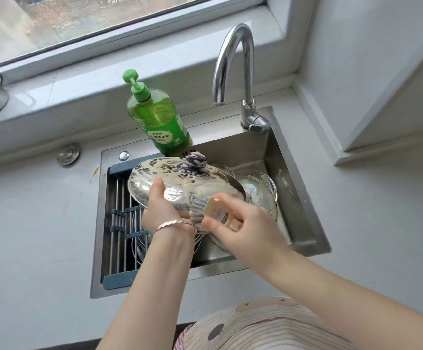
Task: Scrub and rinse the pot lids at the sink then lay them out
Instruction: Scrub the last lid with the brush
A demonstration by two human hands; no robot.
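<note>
Pot lid [177,184]: metal, domed, coated in beige suds. It is held tilted above the sink [304,198], knob [195,160] uppermost and toward the far side.

Left hand [162,210]: grips the lid at its near rim. The thumb lies flat on the sudsy top. The fingers pass beneath the rim and are hidden, so their spread cannot be told. A bracelet [176,224] sits on the wrist.

Right hand [245,231]: holds a beige sponge [221,214], pressed against the lid's near right edge. Its fingers [222,198] are curled over the sponge's top, the thumb clamps it from below, and the sponge is pinched between them.

Further lids [258,188]: these lie stacked in the sink basin to the right of and below the held lid, soiled with suds.

Drain rack [120,210]: dark-framed with metal bars, set into the left part of the sink.

Faucet [233,69]: stands at the far right corner of the sink with no water running.

Green pump bottle [163,120]: upright on the far rim of the sink, left of the faucet.

Bench [36,223]: grey, surrounds the sink, with small stains near the sink's far left corner.
</note>
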